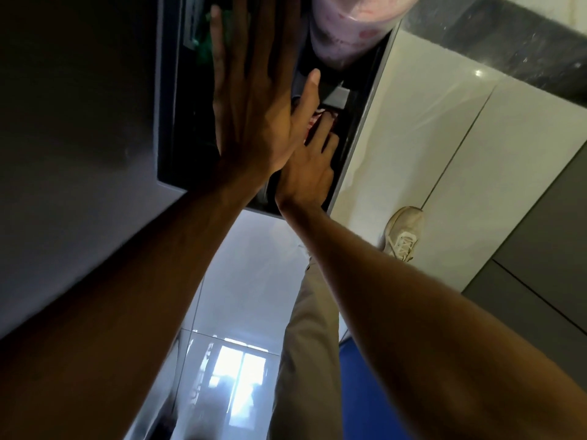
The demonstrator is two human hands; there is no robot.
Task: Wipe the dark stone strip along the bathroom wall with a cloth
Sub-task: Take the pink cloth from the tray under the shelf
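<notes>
- The left hand (254, 100) is spread flat, fingers straight and together, gripping nothing; it lies against the dark recessed opening (178, 100) in the grey wall at about 11 o'clock.
- The right hand (306, 171) reaches into the same recess just below the left one; its fingers curl down onto a red-and-white cloth (313, 122), which is mostly hidden, so I cannot tell how firmly it is gripped.
- A translucent pink container (346, 33) stands inside the recess at 12 o'clock; its contents are too blurred to tell.
- Something green (203, 49) sits behind the left fingers, unclear.
- The dark stone strip (508, 49) runs along the white tiles at 1 to 2 o'clock, well apart from both hands.
- A pale shoe (403, 233) rests on the floor at 3 o'clock.
</notes>
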